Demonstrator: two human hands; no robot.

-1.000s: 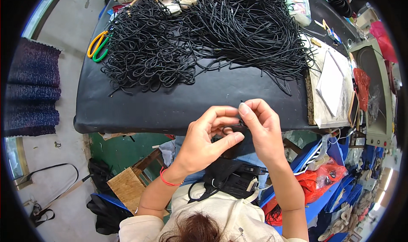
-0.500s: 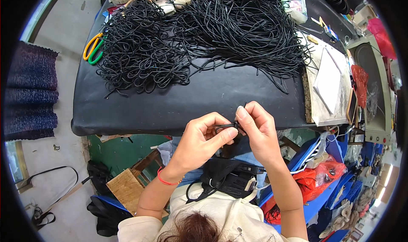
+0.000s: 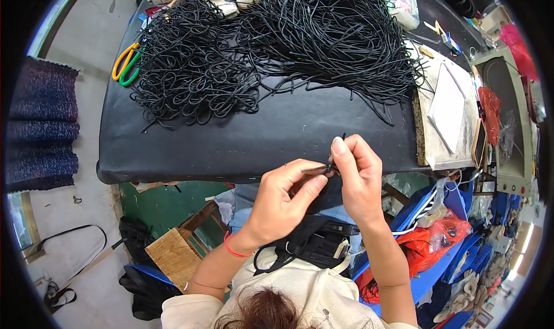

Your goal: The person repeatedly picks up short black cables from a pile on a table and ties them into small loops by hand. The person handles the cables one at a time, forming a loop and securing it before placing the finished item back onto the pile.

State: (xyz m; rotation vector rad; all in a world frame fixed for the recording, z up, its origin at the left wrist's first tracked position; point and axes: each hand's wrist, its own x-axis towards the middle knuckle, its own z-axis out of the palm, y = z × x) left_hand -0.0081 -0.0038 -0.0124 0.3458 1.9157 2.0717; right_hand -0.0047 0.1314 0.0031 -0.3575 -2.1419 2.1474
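Note:
Just off the table's front edge, both my hands pinch one short black cord (image 3: 329,168). My left hand (image 3: 287,197) is closed on its looped part, thumb against the fingers. Thumb and fingertips of my right hand (image 3: 359,173) grip the cord's end, and a tip pokes up above them. Between the hands the cord is crossed in a small knot; its exact form is too small to tell. Beyond lie a heap of curled black cords (image 3: 193,63) at the left and a larger heap of straighter black cords (image 3: 340,37) at the right.
The heaps rest on a black-covered table (image 3: 254,147). Scissors with orange and green handles (image 3: 128,64) lie by the left heap. A board with a white diamond-shaped piece (image 3: 447,109) sits at the right. A red plastic bag (image 3: 424,248) and a wooden stool (image 3: 173,258) are below table height.
Both hands have shifted slightly to the right with the cord. The loop near the left fingers is narrower now, and the knot sits closer to the right fingertips.

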